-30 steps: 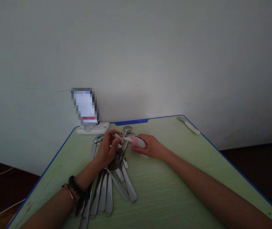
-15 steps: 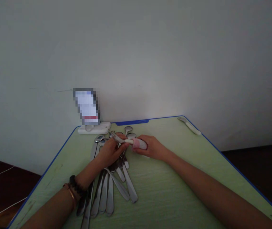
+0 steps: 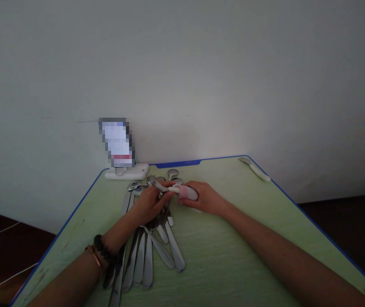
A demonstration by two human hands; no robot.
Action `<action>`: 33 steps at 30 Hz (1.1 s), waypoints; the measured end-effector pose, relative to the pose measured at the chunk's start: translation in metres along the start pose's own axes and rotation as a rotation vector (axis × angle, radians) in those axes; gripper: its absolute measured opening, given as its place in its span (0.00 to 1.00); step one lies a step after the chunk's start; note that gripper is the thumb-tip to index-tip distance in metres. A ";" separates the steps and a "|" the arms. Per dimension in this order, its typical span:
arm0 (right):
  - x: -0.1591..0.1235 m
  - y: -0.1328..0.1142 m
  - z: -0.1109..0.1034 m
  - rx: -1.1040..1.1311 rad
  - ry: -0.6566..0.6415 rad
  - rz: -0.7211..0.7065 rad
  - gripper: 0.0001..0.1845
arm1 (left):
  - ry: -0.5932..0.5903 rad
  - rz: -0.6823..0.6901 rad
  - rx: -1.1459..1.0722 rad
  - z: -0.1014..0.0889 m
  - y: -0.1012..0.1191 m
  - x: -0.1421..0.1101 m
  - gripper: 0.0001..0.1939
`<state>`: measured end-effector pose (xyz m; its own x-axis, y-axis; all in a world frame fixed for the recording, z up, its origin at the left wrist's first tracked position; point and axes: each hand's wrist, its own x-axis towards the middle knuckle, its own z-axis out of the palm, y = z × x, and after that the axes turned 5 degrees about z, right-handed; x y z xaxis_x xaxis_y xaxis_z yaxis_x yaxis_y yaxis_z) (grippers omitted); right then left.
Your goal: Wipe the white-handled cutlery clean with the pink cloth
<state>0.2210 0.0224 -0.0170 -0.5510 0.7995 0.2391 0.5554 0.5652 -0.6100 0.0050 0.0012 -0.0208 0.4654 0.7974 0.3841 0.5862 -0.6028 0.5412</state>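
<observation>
Between my two hands a fork [image 3: 159,185] with a pale handle is held level, its tines toward the left. My left hand [image 3: 151,201] is closed on the fork near its neck. My right hand [image 3: 204,197] grips a pink and whitish cloth [image 3: 188,192] wrapped round the handle end, which hides that part. Under and around my left hand lies a pile of metal cutlery [image 3: 147,260], with several handles fanned toward me. A spoon [image 3: 172,173] shows its bowl just beyond my hands.
A phone [image 3: 117,143] with a blurred screen stands on a white stand [image 3: 127,172] at the back left. One piece of cutlery with a pale handle [image 3: 259,173] lies at the far right corner of the green table [image 3: 233,256]. A wall rises behind.
Almost nothing differs; both hands keep their hold on the fork and the cloth, and the pile lies as before.
</observation>
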 end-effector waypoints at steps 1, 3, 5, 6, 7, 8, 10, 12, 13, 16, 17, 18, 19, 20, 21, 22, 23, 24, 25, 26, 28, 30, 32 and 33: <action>0.000 0.000 0.000 -0.001 0.000 -0.002 0.19 | -0.001 -0.002 0.003 0.000 0.000 0.000 0.18; 0.000 0.000 0.000 -0.007 0.002 -0.006 0.19 | 0.002 -0.002 0.008 0.000 0.002 0.001 0.18; 0.000 0.000 0.000 -0.016 0.006 -0.005 0.19 | 0.014 -0.002 0.006 -0.001 0.003 0.001 0.18; 0.000 0.000 0.000 -0.019 0.007 -0.001 0.19 | 0.018 -0.002 0.003 -0.001 0.004 0.001 0.17; 0.000 0.000 0.000 -0.021 0.009 0.005 0.19 | 0.023 -0.002 0.001 -0.001 0.004 0.001 0.17; 0.000 0.000 0.000 -0.021 0.010 0.012 0.19 | 0.030 -0.001 -0.001 -0.001 0.004 0.000 0.17; 0.000 -0.001 0.000 -0.019 0.005 0.019 0.20 | 0.053 0.004 -0.001 -0.001 0.004 -0.001 0.17; 0.000 -0.001 0.000 -0.023 0.001 0.018 0.20 | 0.087 -0.003 -0.001 -0.002 0.005 -0.003 0.17; 0.000 -0.001 0.000 -0.030 0.002 0.017 0.20 | 0.106 -0.016 -0.002 -0.002 0.005 -0.003 0.16; 0.001 0.000 0.000 -0.059 0.022 0.016 0.20 | 0.154 -0.071 -0.002 -0.002 0.008 -0.005 0.15; 0.001 0.000 0.001 -0.068 0.029 0.014 0.20 | 0.166 -0.087 0.003 -0.002 0.009 -0.004 0.14; 0.001 0.001 0.001 -0.076 0.034 0.011 0.20 | 0.177 -0.098 0.010 -0.002 0.010 -0.004 0.14; 0.001 0.001 0.002 -0.082 0.037 0.008 0.20 | 0.186 -0.109 0.021 -0.002 0.011 -0.004 0.13; 0.002 0.002 0.002 -0.089 0.037 0.003 0.20 | 0.193 -0.118 0.033 -0.001 0.011 -0.003 0.13; 0.002 0.003 0.003 -0.095 0.037 -0.002 0.20 | 0.199 -0.125 0.043 -0.001 0.011 -0.003 0.13; 0.002 0.003 0.003 -0.100 0.037 -0.008 0.20 | 0.203 -0.127 0.051 0.000 0.011 -0.002 0.13; 0.002 0.004 0.003 -0.103 0.038 -0.015 0.20 | 0.208 -0.126 0.056 0.000 0.011 -0.002 0.12; 0.002 0.004 0.003 -0.105 0.039 -0.023 0.20 | 0.214 -0.123 0.058 0.000 0.011 -0.002 0.12; 0.002 0.005 0.003 -0.108 0.041 -0.033 0.19 | 0.222 -0.119 0.059 0.000 0.011 -0.003 0.12; 0.002 0.005 0.003 -0.112 0.043 -0.042 0.19 | 0.228 -0.116 0.061 0.001 0.011 -0.003 0.11; 0.002 0.004 0.002 -0.124 0.050 -0.054 0.20 | 0.237 -0.110 0.065 0.001 0.011 -0.004 0.11; 0.002 0.004 0.002 -0.138 0.062 -0.054 0.20 | 0.239 -0.087 0.061 0.001 0.011 -0.005 0.11; 0.002 0.004 0.003 -0.148 0.082 -0.049 0.20 | 0.244 -0.053 0.050 0.001 0.011 -0.007 0.11; 0.001 0.005 0.004 -0.153 0.095 -0.048 0.19 | 0.247 -0.040 0.042 0.001 0.010 -0.007 0.10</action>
<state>0.2205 0.0255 -0.0221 -0.5222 0.7822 0.3398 0.6216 0.6219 -0.4762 0.0082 -0.0105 -0.0184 0.2680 0.7997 0.5373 0.6306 -0.5673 0.5297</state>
